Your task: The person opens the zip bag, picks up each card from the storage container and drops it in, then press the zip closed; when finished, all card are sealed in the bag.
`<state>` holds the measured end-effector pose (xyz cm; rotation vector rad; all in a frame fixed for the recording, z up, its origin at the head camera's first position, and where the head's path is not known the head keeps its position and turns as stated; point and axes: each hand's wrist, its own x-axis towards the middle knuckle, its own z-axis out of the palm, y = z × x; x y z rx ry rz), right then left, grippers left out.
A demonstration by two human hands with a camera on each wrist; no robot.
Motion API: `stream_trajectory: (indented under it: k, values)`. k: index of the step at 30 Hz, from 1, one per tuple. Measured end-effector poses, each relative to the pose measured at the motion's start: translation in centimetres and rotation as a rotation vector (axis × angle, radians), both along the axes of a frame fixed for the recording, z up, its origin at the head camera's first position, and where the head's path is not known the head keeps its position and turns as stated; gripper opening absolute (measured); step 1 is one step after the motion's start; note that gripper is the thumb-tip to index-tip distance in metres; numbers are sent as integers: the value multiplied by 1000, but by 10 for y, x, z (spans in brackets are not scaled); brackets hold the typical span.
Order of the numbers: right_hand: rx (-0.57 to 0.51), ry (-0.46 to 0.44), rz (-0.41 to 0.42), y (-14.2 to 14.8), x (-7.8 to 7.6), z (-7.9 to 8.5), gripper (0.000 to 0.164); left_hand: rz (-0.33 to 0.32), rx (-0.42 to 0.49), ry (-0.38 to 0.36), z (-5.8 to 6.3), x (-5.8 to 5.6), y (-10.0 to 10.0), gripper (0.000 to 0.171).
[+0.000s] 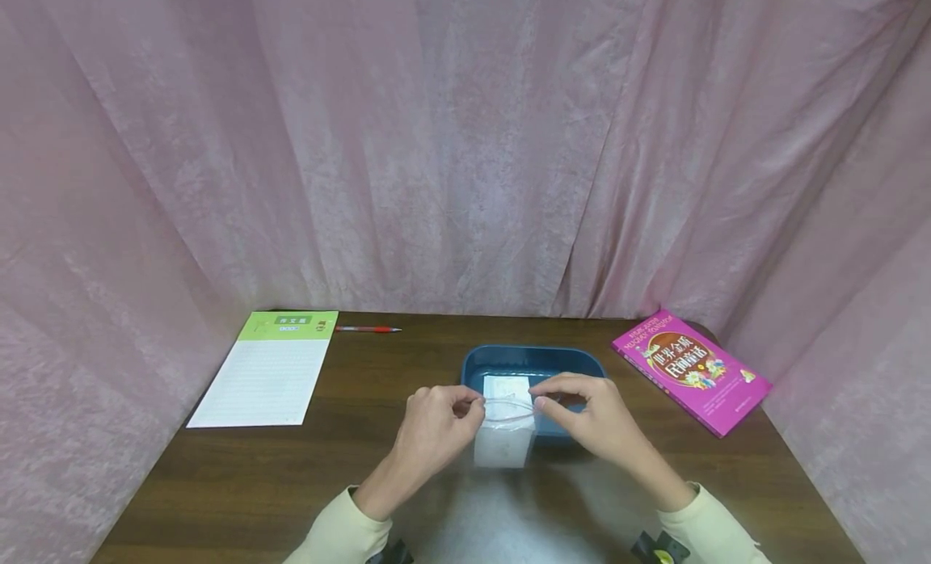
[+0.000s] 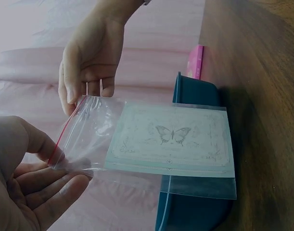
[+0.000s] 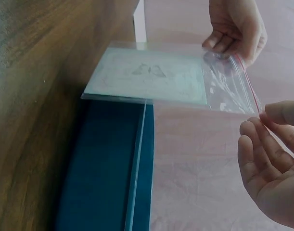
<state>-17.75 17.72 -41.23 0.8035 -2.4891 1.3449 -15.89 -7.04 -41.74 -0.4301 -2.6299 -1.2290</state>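
Observation:
A clear zip-lock bag [image 2: 101, 125] with a red strip along its top hangs between both hands. Inside it is a pale card [image 2: 172, 137] printed with a butterfly. My left hand [image 1: 441, 423] pinches one top corner of the bag between thumb and fingers. At the opposite top corner, my right hand [image 1: 591, 410] pinches the edge, its other fingers loosely bent in the right wrist view. The bag hangs upright in front of a dark blue plastic tray [image 1: 538, 352], covering part of its near side in the head view.
On the left of the wooden table [image 1: 393, 370] lies a writing pad [image 1: 265, 378] with a green header, a red pen [image 1: 367, 330] beside it. A pink book [image 1: 691, 370] lies at the right. Pink curtains [image 1: 451, 144] surround the table's back and sides.

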Motion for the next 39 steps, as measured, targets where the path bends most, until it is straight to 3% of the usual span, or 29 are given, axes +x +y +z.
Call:
stream_trajectory:
  k: [7,15,32,39]
  values:
    - [10,-79,-33,8,-17,-2,14,-9,8,13,-1,0,-1,17]
    - [78,-118,-63,13,-43,-17,15,-20,5,47,-4,1,-1,17]
    - [235,-236,-6,15,-83,-58,29,-25,-6,2,-1,2,-1,16]
    - [265,-236,7,11,-97,-73,28,-28,-5,2,-1,2,-2,16]
